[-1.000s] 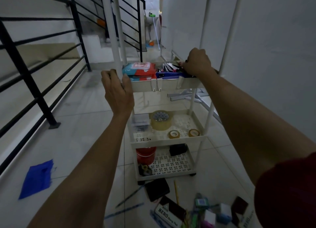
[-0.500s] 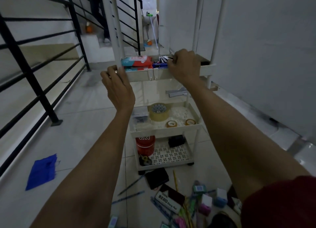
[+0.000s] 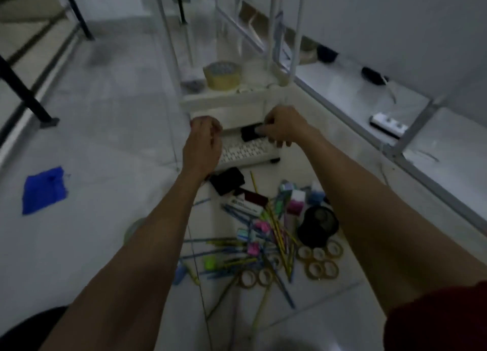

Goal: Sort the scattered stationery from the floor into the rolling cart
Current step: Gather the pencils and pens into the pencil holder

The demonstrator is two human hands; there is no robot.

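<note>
**Head view, looking down past both forearms at the cart (image 3: 272, 47) and the floor (image 3: 113, 119) before it; the frame is dim and smeared.** Sorting is partly done. A big tape roll (image 3: 222, 75) sits on the middle shelf (image 3: 229, 98), and a black block (image 3: 249, 134) lies on the bottom shelf (image 3: 245, 152).

Most of the stationery is not yet stowed and lies in a heap just in front of the cart:
- a pouch (image 3: 228, 179) nearest the shelf
- a box (image 3: 247, 202) touching the pouch
- crossed pencils (image 3: 276, 237)
- small tapes (image 3: 320, 262) clustered to the right
- a round black case (image 3: 319, 225) beside the tapes

A blue cloth (image 3: 44, 190) lies well apart to the left.

Right hand (image 3: 283, 129): fingers curled, tips at the block's right end. Whether they pinch it or merely pass in front cannot be told.

Left hand (image 3: 204, 142): fingers curled at the bottom shelf's left front. Whether it holds anything cannot be told.

Step judged in hand: work at the bottom shelf, between placements.

Next move, as judged: bring a hand down to the heap, single out one item and lift it without dragging the pencils. The pouch is closest and lies clear of the tangle. Thin pencils flat on tile call for a fingertip pinch
</note>
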